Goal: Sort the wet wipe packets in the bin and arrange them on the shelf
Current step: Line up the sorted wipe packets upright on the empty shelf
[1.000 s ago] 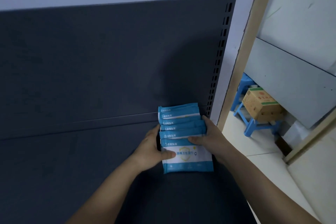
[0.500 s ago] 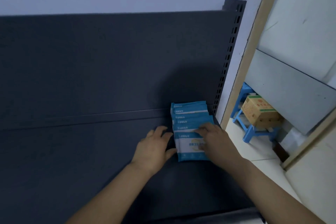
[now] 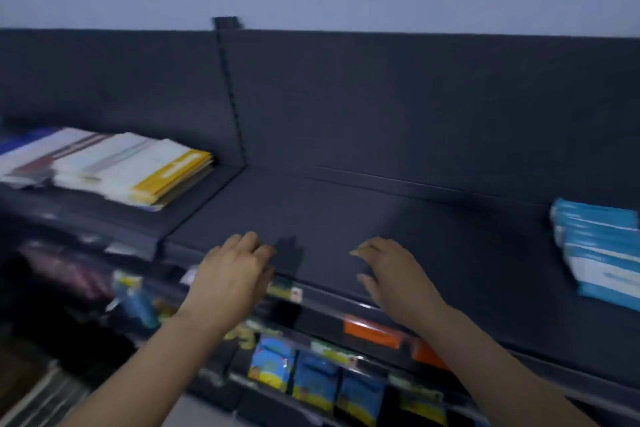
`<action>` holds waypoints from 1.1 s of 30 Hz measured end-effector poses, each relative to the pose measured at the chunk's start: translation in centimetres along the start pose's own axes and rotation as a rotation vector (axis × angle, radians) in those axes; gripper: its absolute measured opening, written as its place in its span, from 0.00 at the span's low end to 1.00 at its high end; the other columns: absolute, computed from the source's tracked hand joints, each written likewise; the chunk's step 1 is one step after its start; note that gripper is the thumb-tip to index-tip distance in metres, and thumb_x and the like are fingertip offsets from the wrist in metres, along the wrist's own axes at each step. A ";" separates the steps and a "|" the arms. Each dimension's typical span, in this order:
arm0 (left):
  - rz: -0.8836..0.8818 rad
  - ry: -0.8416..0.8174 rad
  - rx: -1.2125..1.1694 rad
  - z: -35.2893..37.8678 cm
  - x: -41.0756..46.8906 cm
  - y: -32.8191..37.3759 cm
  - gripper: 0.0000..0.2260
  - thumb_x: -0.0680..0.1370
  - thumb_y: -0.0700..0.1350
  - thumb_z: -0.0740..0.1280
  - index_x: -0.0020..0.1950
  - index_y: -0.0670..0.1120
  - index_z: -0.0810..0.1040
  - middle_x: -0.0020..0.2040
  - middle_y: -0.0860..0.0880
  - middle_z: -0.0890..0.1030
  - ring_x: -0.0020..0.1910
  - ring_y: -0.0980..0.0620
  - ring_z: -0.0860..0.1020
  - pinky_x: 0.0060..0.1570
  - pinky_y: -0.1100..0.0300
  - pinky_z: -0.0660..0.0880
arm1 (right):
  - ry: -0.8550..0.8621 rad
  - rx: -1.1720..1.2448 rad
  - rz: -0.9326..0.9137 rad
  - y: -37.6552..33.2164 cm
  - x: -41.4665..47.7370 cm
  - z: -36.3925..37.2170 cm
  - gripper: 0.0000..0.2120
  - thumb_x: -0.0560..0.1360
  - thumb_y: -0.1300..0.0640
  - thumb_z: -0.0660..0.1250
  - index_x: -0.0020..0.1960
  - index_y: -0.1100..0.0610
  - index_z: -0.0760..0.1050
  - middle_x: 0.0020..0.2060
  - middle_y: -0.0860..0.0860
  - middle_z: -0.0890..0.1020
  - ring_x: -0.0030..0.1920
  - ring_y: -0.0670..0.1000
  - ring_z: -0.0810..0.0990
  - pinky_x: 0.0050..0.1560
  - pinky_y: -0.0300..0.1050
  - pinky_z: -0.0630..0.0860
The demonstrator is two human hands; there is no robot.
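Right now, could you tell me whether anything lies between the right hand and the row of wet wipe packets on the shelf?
Nothing visible does. The right hand hovers empty over the shelf, and only bare dark shelf surface separates it from the wet wipe packets at the far right. The left hand is on the other side, also empty.

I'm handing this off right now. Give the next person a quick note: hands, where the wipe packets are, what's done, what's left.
Left hand: empty, open, over the shelf's front edge.
Right hand: empty, open, also above the shelf.
Wet wipe packets: one overlapping row lying at the far right of the shelf, neither hand touching it.
Done: that row is placed.
Left: the bin is out of view; check it for more packets and line them up beside that row.
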State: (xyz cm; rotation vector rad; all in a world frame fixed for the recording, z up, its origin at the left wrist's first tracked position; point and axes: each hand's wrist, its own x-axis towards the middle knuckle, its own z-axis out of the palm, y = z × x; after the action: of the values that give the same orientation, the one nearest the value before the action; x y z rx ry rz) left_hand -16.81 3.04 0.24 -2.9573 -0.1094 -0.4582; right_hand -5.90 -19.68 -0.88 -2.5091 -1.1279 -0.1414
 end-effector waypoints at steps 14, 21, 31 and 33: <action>-0.930 -0.233 0.177 -3.8 -33.1 -21.6 0.17 0.62 0.47 0.79 0.48 0.47 0.82 0.44 0.46 0.81 0.40 0.42 0.80 0.33 0.52 0.78 | -0.353 0.185 -0.645 -33.2 10.7 16.4 0.19 0.77 0.57 0.63 0.68 0.52 0.70 0.62 0.47 0.73 0.62 0.50 0.70 0.63 0.41 0.66; -1.149 -0.254 0.255 -3.1 -37.9 -28.2 0.17 0.65 0.49 0.77 0.50 0.47 0.81 0.45 0.47 0.81 0.43 0.43 0.79 0.35 0.51 0.77 | -0.465 0.238 -0.841 -43.3 16.6 23.2 0.21 0.78 0.55 0.61 0.70 0.52 0.66 0.64 0.48 0.71 0.63 0.50 0.69 0.63 0.40 0.65; -1.364 -0.176 0.225 -0.7 -36.4 -38.9 0.18 0.73 0.53 0.70 0.62 0.50 0.78 0.56 0.50 0.79 0.56 0.46 0.77 0.49 0.50 0.75 | -0.595 0.288 -0.943 -54.2 28.3 29.8 0.22 0.78 0.54 0.62 0.71 0.52 0.65 0.64 0.48 0.71 0.64 0.49 0.67 0.63 0.41 0.67; -1.391 -0.160 0.182 0.1 -36.9 -40.4 0.19 0.75 0.54 0.68 0.64 0.51 0.76 0.60 0.51 0.78 0.60 0.47 0.74 0.53 0.50 0.74 | -0.638 0.277 -0.933 -55.7 29.3 31.4 0.23 0.78 0.54 0.62 0.72 0.52 0.63 0.66 0.48 0.68 0.66 0.48 0.66 0.65 0.40 0.64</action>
State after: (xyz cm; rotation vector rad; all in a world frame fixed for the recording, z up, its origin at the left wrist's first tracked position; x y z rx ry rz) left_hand -55.64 41.13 -5.72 -2.2434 -2.0718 -0.2686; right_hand -29.32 46.46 -5.70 -1.6227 -2.3011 0.5661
